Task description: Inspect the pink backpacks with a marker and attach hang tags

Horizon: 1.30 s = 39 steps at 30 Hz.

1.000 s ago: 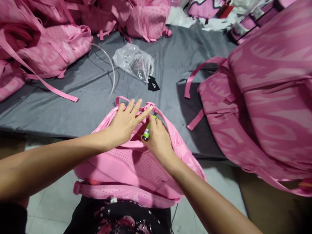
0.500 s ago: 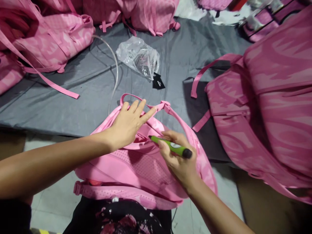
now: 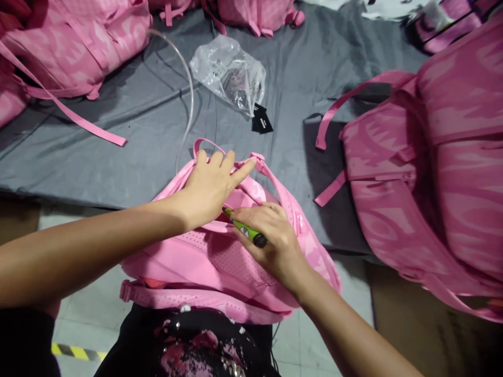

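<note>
A pink backpack (image 3: 165, 264) rests against my lap and the table edge, its top opening facing up. My left hand (image 3: 210, 186) lies over the opening, palm down, with its fingers hooked over the far rim and one digit stretched along it toward the strap buckle. In my right hand (image 3: 275, 238) is a green marker (image 3: 247, 231) with a black end and a pale label. Its dark tip points into the opening, close to my left wrist. Whether the tip touches the fabric, I cannot tell.
A large pink backpack (image 3: 463, 183) stands to the right on the grey-covered table (image 3: 298, 68). More pink backpacks (image 3: 98, 47) line the far left. Beyond my hands lie a clear plastic bag (image 3: 220, 63), black tags (image 3: 262, 121) and a clear tube (image 3: 190, 89).
My right hand has moved left and slightly up, bringing the marker's tip deeper toward the opening beside my left hand. The left hand keeps its place on the rim. The view has shifted slightly.
</note>
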Tool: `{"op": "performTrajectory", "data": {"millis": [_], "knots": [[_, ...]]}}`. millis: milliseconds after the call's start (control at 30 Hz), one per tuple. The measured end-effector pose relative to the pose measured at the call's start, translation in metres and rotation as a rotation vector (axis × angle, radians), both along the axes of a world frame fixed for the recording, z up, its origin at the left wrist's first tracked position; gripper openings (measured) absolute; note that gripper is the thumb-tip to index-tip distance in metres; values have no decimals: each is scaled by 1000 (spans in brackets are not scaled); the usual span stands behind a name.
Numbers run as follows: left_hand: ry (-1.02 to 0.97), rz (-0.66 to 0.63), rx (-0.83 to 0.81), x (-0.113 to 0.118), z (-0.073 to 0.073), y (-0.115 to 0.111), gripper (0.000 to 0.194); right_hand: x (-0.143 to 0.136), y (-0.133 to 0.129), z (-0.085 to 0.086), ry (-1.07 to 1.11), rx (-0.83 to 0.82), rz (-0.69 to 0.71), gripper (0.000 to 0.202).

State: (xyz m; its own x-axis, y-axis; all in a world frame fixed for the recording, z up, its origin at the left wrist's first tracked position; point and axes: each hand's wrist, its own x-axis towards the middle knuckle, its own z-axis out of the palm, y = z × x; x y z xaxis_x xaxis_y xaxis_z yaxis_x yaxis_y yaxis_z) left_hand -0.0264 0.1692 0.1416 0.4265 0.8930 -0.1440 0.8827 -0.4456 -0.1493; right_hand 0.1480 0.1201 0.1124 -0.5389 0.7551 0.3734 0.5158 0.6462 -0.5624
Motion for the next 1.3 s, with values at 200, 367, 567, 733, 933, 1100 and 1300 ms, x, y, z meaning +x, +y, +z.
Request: {"op": "performTrajectory", "data": {"millis": [200,367,567,733,933,1100,1300], "knots": [[-15,-5,-11,-1,-1,1,98,-5,-5,2,4,-24,-66,20],[-14,-19,-3,-2,-1,1,94,-9,-12,2,-16,-36,-141,21],[-9,-38,11,-2,2,1,92,-16,-18,-1,5,-20,-210,21],[18,-48,33,-3,2,1,88,-20,-23,-2,-21,-9,-271,20],[7,-49,41,-3,2,2,85,-23,-27,-9,26,9,-358,15],[11,-50,53,-3,2,1,85,-28,-29,-15,81,32,-404,14],[0,-52,6,-5,3,4,90,-31,-28,-18,132,29,-406,10]]}}
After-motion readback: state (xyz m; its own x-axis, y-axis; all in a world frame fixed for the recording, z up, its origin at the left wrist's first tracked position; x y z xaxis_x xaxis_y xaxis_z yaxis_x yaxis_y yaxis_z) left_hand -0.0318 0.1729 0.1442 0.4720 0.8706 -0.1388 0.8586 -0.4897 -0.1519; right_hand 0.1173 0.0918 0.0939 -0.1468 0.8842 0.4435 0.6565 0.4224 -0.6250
